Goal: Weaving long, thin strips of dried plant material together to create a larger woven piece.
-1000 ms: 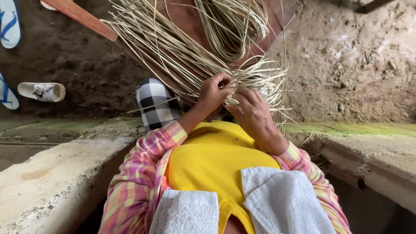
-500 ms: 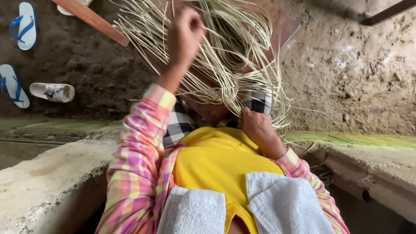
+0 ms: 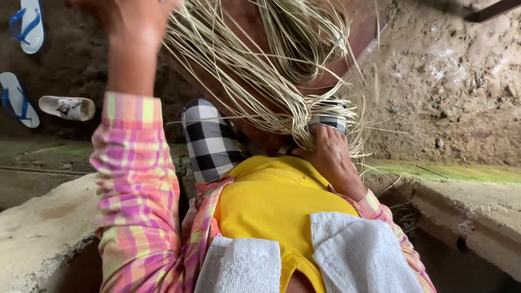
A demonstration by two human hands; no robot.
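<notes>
— Right hand?
— Low against the lap, just below the woven knot of pale straw strips. Fingers curled tight, pinching the gathered strips where all of them meet. Clenched on the bundle, knuckles toward the camera.

— And the left hand?
— Raised high, up and to the left of the bundle, blurred at the top edge of the view. Grip state impossible to tell: fingers smeared by motion, no strip clearly seen between them. Well apart from the right hand.

— Where exactly the strips?
— Fanning up and outward from the right hand's pinch, spread across a reddish-brown board lying behind them. Loose ends curling off to the right of the bundle, over bare earth.

— Around the bundle?
— Black-and-white checked cloth directly left of the pinch point, covering a knee; a smaller patch of the same cloth touching the right hand's fingertips. Yellow shirt below the bundle, pink plaid sleeve left of it. Far left of the bundle, blue-and-white sandals and a white slipper on dark soil.
</notes>
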